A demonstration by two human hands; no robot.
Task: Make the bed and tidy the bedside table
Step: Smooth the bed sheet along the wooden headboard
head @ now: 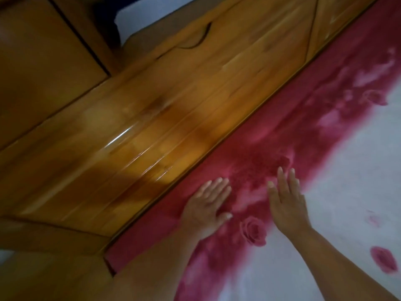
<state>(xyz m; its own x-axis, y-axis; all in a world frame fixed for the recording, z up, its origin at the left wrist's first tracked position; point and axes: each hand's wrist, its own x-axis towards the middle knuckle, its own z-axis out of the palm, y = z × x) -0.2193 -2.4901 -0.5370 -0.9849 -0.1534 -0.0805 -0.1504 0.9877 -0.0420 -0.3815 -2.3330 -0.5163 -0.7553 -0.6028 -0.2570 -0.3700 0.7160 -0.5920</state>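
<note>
A bed sheet [338, 192], white with a dark red border and printed roses, covers the mattress on the right. It runs up to a glossy wooden headboard [162, 118]. My left hand [207, 208] lies flat, palm down, on the red border just beside the headboard's lower edge. My right hand [287, 199] rests flat on the sheet a little to the right, fingers stretched toward the headboard. Neither hand holds anything. A printed rose [252, 230] shows between the two wrists.
A wooden cabinet panel [41, 61] stands at the upper left behind the headboard. A pale wall [152, 11] shows at the top. The bed's wooden side rail [54, 276] runs along the lower left corner. The view is tilted and blurred.
</note>
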